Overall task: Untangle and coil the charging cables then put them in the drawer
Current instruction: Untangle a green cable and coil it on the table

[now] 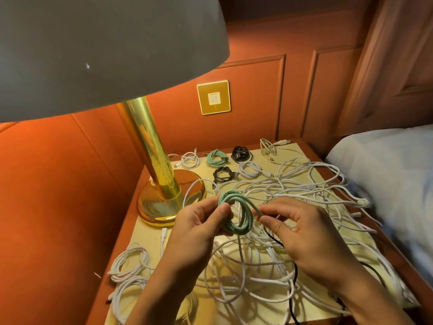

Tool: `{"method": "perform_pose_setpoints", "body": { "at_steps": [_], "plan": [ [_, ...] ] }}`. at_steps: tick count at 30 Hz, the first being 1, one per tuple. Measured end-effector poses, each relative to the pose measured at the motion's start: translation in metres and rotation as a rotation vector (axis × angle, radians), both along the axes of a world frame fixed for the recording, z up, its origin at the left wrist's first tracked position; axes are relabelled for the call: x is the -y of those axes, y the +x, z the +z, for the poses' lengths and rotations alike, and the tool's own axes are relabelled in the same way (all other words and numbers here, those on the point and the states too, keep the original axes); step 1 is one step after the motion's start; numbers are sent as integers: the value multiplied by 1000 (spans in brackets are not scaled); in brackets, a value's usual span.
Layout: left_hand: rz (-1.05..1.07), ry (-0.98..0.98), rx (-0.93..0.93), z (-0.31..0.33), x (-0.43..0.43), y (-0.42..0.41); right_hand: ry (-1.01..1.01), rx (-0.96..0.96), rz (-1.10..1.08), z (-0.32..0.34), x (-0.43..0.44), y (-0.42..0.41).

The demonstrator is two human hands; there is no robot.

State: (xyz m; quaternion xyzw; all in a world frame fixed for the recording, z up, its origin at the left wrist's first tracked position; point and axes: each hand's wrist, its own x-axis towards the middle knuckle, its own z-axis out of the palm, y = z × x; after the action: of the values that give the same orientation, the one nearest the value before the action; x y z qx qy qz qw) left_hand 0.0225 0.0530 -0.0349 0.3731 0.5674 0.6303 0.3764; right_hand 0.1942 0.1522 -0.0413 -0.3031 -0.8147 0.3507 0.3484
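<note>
A mint-green cable coil (236,213) is held above the nightstand (152,233). My left hand (201,227) grips its left side, thumb across the loops. My right hand (304,231) pinches the coil's loose end at its right side. Under both hands lies a big tangle of white cables (304,191) with a black cable (294,273) running through it. At the back of the nightstand sit finished coils: white (190,159), mint-green (216,158), two black (241,154) (223,175), and another white (250,169). No drawer is in view.
A brass lamp (161,184) with a large grey shade stands at the nightstand's back left. More white coils (130,261) lie at the front left. A bed with a pale pillow (386,165) borders the right side. A gold wall switch (213,97) is on the orange wall.
</note>
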Motion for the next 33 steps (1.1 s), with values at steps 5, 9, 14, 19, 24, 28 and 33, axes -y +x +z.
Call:
{"method": "perform_pose_setpoints", "body": {
  "at_steps": [5, 9, 14, 19, 24, 28, 33],
  "plan": [
    [-98, -3, 178, 4, 3, -1, 124, -55, -111, 0, 0, 0],
    [-167, -38, 216, 5, 4, -1, 1, -240, -229, -3, 0, -3],
    [-231, -79, 129, 4, 4, 3, -440, -482, -232, -1, 2, -8],
    [-266, -88, 82, 3, 4, 2, -775, -659, -147, 3, 3, -11],
    [-283, -78, 124, 1, 3, 2, -1002, -665, -33, 0, 2, -11],
    [-209, -73, 159, 0, 0, 6, -1071, -576, 25, -3, 1, -9],
    [-166, -31, 179, 2, 0, 6, -1040, -528, 127, -1, 4, -8]
  ]
}}
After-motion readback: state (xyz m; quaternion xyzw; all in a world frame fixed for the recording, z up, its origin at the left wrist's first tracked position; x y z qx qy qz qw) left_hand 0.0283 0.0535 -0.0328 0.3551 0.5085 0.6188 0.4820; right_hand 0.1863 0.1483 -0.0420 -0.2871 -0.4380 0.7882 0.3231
